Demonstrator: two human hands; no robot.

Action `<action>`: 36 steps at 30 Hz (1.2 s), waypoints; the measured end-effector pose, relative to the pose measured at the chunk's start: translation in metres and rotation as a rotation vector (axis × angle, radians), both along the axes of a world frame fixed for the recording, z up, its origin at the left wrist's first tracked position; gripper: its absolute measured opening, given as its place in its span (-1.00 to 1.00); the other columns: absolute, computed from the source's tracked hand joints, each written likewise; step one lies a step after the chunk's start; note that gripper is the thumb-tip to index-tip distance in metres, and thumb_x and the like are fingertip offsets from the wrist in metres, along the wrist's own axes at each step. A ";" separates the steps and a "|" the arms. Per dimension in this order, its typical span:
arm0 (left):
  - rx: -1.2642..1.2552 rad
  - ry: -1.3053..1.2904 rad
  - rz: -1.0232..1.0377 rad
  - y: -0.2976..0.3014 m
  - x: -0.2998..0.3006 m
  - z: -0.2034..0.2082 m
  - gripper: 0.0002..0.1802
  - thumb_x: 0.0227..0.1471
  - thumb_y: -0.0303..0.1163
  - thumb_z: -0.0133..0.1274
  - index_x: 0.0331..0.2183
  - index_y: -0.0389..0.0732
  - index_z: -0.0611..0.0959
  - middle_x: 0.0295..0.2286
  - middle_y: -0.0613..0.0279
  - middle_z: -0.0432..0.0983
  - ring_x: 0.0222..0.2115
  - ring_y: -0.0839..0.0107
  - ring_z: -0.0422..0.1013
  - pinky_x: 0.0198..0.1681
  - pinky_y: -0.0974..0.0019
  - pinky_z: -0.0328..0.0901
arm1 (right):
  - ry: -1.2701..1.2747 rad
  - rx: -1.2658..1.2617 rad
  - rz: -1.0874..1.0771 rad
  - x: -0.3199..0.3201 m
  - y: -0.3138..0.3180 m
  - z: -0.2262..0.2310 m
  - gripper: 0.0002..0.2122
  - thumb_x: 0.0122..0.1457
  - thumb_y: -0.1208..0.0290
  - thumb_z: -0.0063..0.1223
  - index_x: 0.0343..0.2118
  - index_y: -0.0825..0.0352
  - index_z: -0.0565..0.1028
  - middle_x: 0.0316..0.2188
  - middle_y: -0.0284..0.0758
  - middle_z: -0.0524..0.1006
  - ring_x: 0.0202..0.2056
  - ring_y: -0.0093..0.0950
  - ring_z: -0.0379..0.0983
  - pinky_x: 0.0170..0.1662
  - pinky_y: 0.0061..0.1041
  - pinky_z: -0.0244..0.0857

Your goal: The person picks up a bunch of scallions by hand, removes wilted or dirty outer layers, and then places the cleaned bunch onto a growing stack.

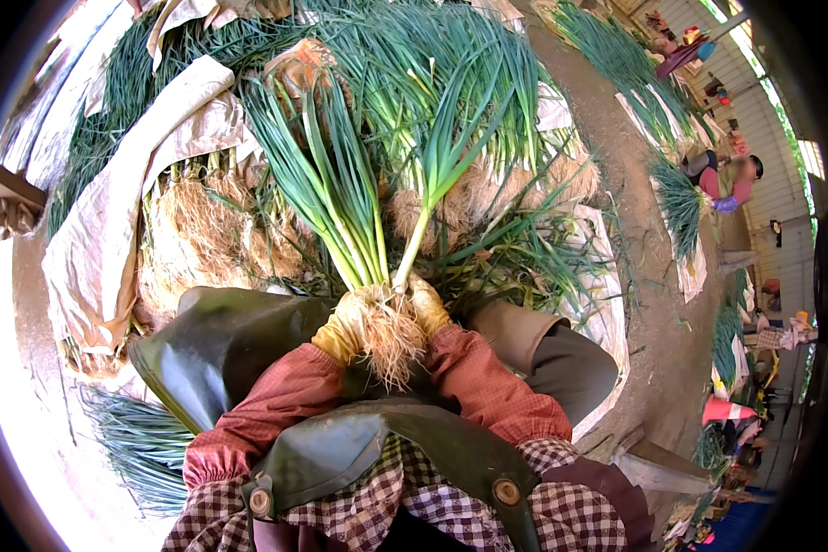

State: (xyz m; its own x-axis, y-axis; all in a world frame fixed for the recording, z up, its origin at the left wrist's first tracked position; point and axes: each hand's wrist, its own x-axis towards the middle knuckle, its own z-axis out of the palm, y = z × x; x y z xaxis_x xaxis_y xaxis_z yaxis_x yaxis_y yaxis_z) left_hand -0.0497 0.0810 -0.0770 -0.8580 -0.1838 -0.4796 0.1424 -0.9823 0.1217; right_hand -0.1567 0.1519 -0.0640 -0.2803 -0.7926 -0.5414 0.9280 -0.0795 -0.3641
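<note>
My left hand (343, 328), in a yellow glove, is closed round the lower stems of a small bunch of green onions (357, 241). Their long leaves fan up and to the left. My right hand (429, 305), gloved the same way, is closed on the base of a single green onion (416, 247) that leans to the right. Both hands are close together over my lap, where pale stringy roots (393, 342) hang between them. The roots partly hide the fingers. Just beyond lies a large heap of green onions (474, 101), roots toward me.
Cream cloth (97, 248) partly wraps a rooty pile (198, 235) at left. Loose leaves (543, 253) litter the sheet on the right. Another bunch (143, 446) lies at the lower left. My dark green apron (235, 336) covers my lap. A co-worker (731, 179) sits far right.
</note>
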 end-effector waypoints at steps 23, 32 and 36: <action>-0.301 -0.165 -0.149 -0.007 0.001 0.019 -0.68 0.02 -0.16 -0.13 -0.50 -0.24 0.48 -0.67 0.20 0.39 -0.71 0.38 0.33 -0.68 0.38 0.27 | 0.667 -0.239 0.640 -0.020 0.024 0.009 -0.59 0.08 0.43 -0.07 0.01 0.37 0.20 -0.20 -0.38 0.37 -0.14 -0.57 0.25 -0.03 -0.58 0.09; -0.982 -0.219 -0.433 -0.012 -0.007 0.034 -0.81 -0.09 -0.36 -0.01 -0.47 -0.32 0.53 -0.63 0.26 0.40 -0.69 0.47 0.29 -0.65 0.45 0.21 | 1.519 0.007 0.666 -0.004 0.035 0.035 -0.77 0.03 0.35 -0.01 -0.27 0.33 0.42 -0.44 -0.33 0.46 -0.39 -0.51 0.35 -0.19 -0.55 0.21; -0.997 -0.250 -0.355 -0.013 -0.002 0.012 -0.81 -0.02 -0.39 -0.13 -0.45 -0.30 0.51 -0.65 0.25 0.37 -0.67 0.45 0.30 -0.63 0.47 0.21 | 1.763 0.226 0.825 0.004 0.044 0.042 -0.75 0.01 0.26 0.01 -0.35 0.35 0.45 -0.51 -0.33 0.48 -0.48 -0.46 0.38 -0.37 -0.48 0.26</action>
State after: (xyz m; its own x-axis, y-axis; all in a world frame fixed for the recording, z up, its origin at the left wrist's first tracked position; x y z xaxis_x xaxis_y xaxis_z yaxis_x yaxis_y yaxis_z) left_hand -0.0520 0.0684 -0.0655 -0.8380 -0.3476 -0.4207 -0.2699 -0.4060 0.8731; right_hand -0.1524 0.1964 -0.0223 -0.1903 -0.9588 -0.2111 -0.6430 0.2842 -0.7111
